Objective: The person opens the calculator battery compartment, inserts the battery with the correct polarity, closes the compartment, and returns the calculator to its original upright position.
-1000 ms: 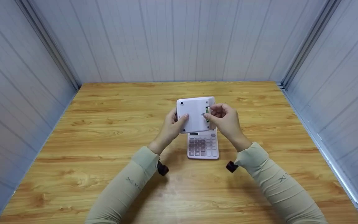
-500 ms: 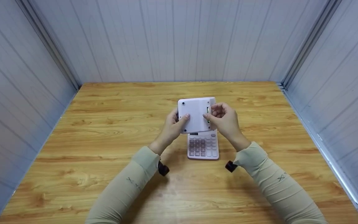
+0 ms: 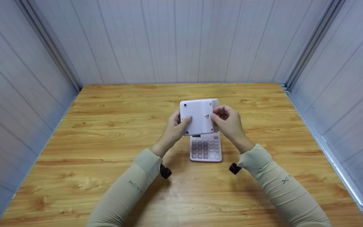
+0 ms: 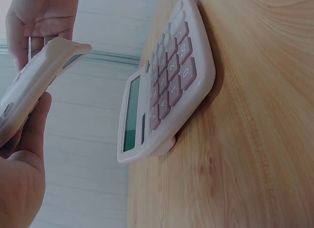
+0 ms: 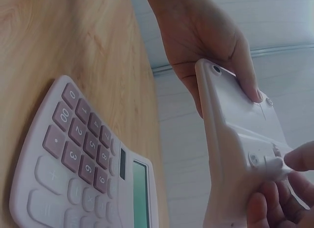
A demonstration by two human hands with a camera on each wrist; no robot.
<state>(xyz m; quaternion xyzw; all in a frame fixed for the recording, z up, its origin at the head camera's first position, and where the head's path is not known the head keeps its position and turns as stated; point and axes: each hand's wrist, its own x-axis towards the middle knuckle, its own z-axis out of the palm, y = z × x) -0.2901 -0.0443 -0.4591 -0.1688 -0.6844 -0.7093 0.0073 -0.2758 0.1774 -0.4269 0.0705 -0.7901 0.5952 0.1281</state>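
Observation:
A pale pink calculator [image 3: 197, 115] is held up with its back showing, screws at its corners. My left hand [image 3: 175, 125] grips its left side, thumb on the back and fingers underneath. My right hand [image 3: 230, 124] is at the opposite side, thumb and curled fingers pinching at the small white battery cover [image 5: 274, 164], which lies over the slot in the back. No battery shows there. Below, a second pink calculator [image 3: 205, 149] rests face up on the table, its mauve number keys and green display [image 4: 131, 115] plain in the left wrist view; the held one overlaps its top.
The wooden table [image 3: 106, 135] runs back to a pale panelled wall [image 3: 175, 41], with side walls left and right. A dark wrist-camera mount [image 3: 165, 171] hangs under the left cuff and another dark mount [image 3: 234, 168] under the right, both near the lying calculator.
The battery cover now lies over the slot where a green battery was visible earlier. My right thumb has drawn back slightly to the right; the left hand's hold is nearly unchanged.

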